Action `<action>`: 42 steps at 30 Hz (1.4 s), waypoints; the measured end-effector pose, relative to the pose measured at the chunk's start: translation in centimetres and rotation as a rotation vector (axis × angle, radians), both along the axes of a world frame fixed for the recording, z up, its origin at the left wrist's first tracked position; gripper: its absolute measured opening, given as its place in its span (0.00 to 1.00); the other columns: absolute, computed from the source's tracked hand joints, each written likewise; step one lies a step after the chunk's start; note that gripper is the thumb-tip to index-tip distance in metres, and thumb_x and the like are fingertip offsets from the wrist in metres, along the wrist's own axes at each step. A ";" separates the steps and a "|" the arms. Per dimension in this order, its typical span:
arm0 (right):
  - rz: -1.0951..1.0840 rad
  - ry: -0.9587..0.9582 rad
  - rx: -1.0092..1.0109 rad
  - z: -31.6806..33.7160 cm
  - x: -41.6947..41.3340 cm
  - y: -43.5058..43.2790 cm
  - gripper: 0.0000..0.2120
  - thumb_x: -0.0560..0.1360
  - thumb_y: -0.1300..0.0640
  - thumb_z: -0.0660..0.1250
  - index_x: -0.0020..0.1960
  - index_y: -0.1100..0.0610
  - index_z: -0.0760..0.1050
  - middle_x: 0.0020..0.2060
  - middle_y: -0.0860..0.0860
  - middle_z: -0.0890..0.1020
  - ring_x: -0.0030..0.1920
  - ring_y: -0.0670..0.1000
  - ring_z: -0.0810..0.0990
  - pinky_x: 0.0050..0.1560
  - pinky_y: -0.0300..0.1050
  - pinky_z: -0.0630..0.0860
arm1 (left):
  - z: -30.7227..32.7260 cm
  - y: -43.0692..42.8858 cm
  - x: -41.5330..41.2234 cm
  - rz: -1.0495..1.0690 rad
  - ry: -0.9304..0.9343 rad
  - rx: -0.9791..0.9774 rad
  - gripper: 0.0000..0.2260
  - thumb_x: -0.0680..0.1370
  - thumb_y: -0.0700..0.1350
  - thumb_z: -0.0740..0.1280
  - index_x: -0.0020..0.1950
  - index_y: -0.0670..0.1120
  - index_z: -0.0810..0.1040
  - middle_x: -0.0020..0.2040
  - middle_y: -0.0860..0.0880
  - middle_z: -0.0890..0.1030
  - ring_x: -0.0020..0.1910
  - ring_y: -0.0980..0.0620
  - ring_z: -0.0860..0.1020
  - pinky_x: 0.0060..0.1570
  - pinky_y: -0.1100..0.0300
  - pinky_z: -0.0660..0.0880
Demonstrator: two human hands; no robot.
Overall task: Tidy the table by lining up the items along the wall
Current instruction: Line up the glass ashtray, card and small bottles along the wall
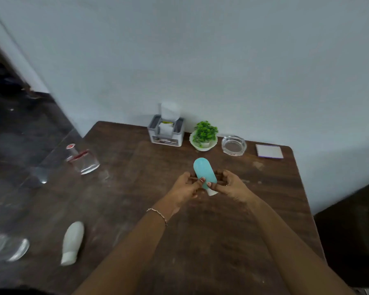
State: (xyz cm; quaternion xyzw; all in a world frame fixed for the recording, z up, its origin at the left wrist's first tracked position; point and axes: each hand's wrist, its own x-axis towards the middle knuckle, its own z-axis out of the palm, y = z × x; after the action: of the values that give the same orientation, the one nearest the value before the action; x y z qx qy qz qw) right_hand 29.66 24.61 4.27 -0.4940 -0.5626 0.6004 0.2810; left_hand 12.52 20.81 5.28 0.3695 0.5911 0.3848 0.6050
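Two hands, left hand (186,186) and right hand (230,185), grip a smooth turquoise tube (204,172) with white cap, no label legible, above the dark wooden surface (200,241).

Back row along wall (222,60) is crowded: tissue holder (166,133), potted plant (204,136), glass ashtray (234,145), coaster (269,151), w/ narrow gaps btwn. Table (232,241) bare at back-left corner, centre & near right. Left side blocked by glass bottle (83,159), white tube (73,243), glass (8,248).
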 end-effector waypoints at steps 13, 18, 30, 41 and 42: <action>0.239 0.134 -0.292 -1.6 -14.9 -7.1 0.23 0.71 0.66 0.72 0.63 0.61 0.70 0.54 0.58 0.81 0.49 0.56 0.83 0.37 0.42 0.82 | -0.8 -15.1 -13.8 0.474 0.404 0.071 0.06 0.76 0.39 0.67 0.52 0.45 0.79 0.44 0.52 0.80 0.44 0.55 0.78 0.42 0.70 0.73; 0.258 0.132 -0.329 -2.6 -18.2 -8.8 0.21 0.72 0.65 0.72 0.62 0.58 0.70 0.54 0.55 0.81 0.50 0.53 0.84 0.40 0.43 0.82 | -2.9 -19.3 -19.4 0.804 0.787 -0.137 0.08 0.71 0.43 0.70 0.49 0.50 0.79 0.46 0.49 0.77 0.48 0.47 0.77 0.51 0.55 0.74; 0.179 0.135 -0.418 -3.5 -20.0 -10.2 0.16 0.76 0.54 0.68 0.61 0.57 0.73 0.53 0.55 0.83 0.48 0.53 0.84 0.46 0.49 0.82 | -6.0 -18.8 -26.8 0.406 0.786 -0.425 0.27 0.64 0.58 0.77 0.54 0.43 0.75 0.52 0.45 0.81 0.50 0.47 0.79 0.47 0.55 0.73; 0.079 0.158 -0.304 -2.2 -18.2 -9.4 0.16 0.75 0.57 0.70 0.62 0.58 0.75 0.52 0.52 0.84 0.50 0.50 0.84 0.42 0.44 0.82 | -4.5 -16.5 -24.9 0.473 0.581 -0.253 0.22 0.65 0.47 0.78 0.53 0.43 0.75 0.47 0.47 0.79 0.46 0.48 0.78 0.44 0.56 0.74; 0.058 0.159 -0.277 -2.0 -18.1 -9.1 0.17 0.74 0.57 0.70 0.62 0.57 0.74 0.52 0.52 0.83 0.50 0.51 0.84 0.42 0.44 0.82 | -3.9 -16.0 -24.6 0.479 0.574 -0.222 0.21 0.66 0.47 0.78 0.53 0.43 0.74 0.47 0.46 0.79 0.47 0.47 0.78 0.45 0.55 0.74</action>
State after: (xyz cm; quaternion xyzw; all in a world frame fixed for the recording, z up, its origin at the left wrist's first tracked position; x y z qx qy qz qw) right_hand 11.53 15.52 2.28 -0.4624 -0.4645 0.7173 0.2366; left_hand -12.12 4.81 1.35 0.2460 0.8439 0.3297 0.3443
